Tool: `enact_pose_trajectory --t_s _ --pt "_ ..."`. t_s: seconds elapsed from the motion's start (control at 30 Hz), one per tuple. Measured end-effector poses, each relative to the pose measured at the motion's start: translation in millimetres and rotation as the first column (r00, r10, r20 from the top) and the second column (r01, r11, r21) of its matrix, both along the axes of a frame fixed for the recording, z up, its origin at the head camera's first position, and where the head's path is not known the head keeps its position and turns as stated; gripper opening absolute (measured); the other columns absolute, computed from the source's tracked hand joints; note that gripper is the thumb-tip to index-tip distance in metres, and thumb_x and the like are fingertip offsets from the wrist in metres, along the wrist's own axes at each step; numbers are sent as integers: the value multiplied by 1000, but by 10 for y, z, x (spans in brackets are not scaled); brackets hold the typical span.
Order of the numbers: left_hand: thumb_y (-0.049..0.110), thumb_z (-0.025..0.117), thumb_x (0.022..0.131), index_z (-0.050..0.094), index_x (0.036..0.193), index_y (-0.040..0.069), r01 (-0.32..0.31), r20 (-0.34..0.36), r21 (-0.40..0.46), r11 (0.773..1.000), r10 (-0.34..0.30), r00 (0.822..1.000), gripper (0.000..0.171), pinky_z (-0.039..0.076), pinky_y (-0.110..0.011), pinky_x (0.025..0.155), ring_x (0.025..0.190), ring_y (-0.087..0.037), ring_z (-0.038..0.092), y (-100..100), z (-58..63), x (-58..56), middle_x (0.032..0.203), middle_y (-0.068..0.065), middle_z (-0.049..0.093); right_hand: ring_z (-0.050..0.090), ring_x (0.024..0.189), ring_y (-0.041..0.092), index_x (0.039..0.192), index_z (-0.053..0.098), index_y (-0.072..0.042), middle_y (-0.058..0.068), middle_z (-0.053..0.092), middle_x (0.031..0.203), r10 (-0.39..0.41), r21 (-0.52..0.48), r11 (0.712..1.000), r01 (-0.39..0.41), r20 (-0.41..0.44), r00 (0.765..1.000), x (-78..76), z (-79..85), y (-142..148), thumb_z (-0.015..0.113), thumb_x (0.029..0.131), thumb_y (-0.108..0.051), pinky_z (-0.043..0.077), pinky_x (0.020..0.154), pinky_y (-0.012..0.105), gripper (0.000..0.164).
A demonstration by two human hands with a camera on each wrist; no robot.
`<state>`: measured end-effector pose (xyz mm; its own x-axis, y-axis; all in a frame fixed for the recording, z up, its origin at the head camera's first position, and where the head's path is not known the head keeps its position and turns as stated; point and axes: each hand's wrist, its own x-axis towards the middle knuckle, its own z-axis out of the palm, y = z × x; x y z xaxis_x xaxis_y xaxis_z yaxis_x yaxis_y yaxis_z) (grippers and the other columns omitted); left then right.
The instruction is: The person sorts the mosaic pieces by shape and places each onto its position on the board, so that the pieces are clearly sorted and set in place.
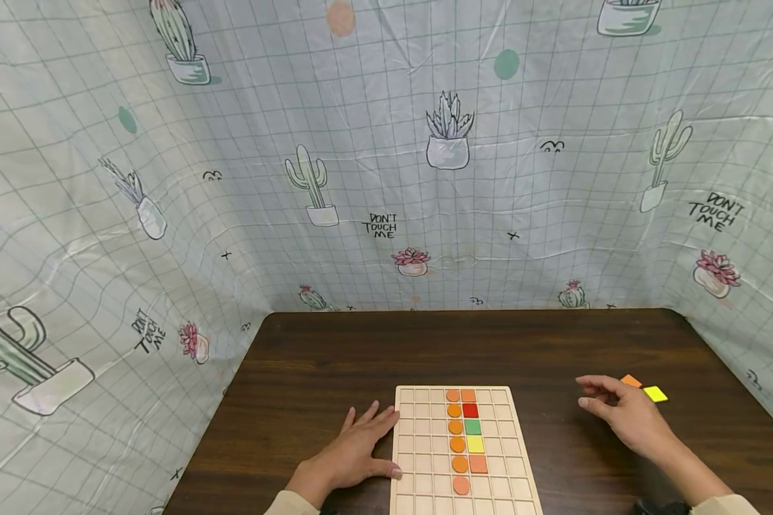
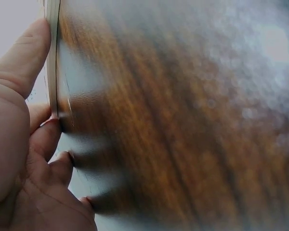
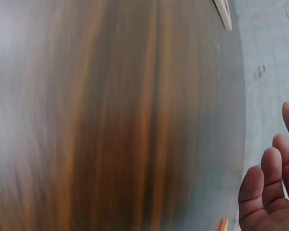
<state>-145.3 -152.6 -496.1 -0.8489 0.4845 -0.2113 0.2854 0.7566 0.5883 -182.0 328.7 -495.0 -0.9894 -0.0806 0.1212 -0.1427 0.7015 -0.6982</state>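
Note:
A pale wooden grid board (image 1: 419,454) lies on the table. My left hand (image 1: 351,454) rests along its left edge, fingers spread, thumb on the rim; the left wrist view shows the thumb against the board's side. One column holds several orange discs (image 1: 457,445) with a salmon disc (image 1: 462,486) at the near end. Beside them run an orange square (image 1: 467,395), a red square (image 1: 470,410), a green square (image 1: 473,427), a yellow square (image 1: 474,444) and a salmon square (image 1: 478,464). My right hand (image 1: 634,422), fingers loosely bent and holding nothing, hovers right of the board.
Just beyond the right hand lie a loose orange tile (image 1: 630,380) and a loose yellow tile (image 1: 655,394). The dark wooden table (image 1: 335,350) is backed and flanked by a cactus-print cloth (image 1: 373,179). Something black (image 1: 660,508) shows by the right wrist.

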Motion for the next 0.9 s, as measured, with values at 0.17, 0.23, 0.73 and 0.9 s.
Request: enact_pose_trajectory --t_s 0.17,0.23,0.73,0.9 --pt "51 78 91 35 167 16 -1 4 3 1000 1 1000 94 -2 -65 131 165 -31 13 6 3 7 174 -1 29 51 80 -5 136 67 2 13 71 112 -47 41 998 48 -9 999 -36 -2 275 73 102 -23 46 62 24 43" --pt "51 78 90 35 167 16 -1 3 0 1000 1 1000 94 -2 -65 131 165 -31 13 7 4 9 174 -1 29 51 80 -6 137 66 2 15 72 115 -65 56 996 65 -2 998 -43 -8 384 71 103 -27 45 61 24 45" --pt "52 77 90 35 167 17 -3 -3 -12 1000 3 1000 94 -1 -64 131 165 -30 13 6 -6 12 174 -1 30 61 91 13 140 60 7 37 63 129 -224 147 965 218 29 974 -40 -65 1021 67 106 -34 46 68 32 54" --pt "51 78 91 35 167 16 1 0 4 1000 -1 1000 93 -1 -65 131 165 -31 13 8 9 10 174 -2 30 57 106 51 141 55 10 42 56 133 -240 172 959 227 59 969 -55 -148 1121 67 105 -29 48 77 54 54"
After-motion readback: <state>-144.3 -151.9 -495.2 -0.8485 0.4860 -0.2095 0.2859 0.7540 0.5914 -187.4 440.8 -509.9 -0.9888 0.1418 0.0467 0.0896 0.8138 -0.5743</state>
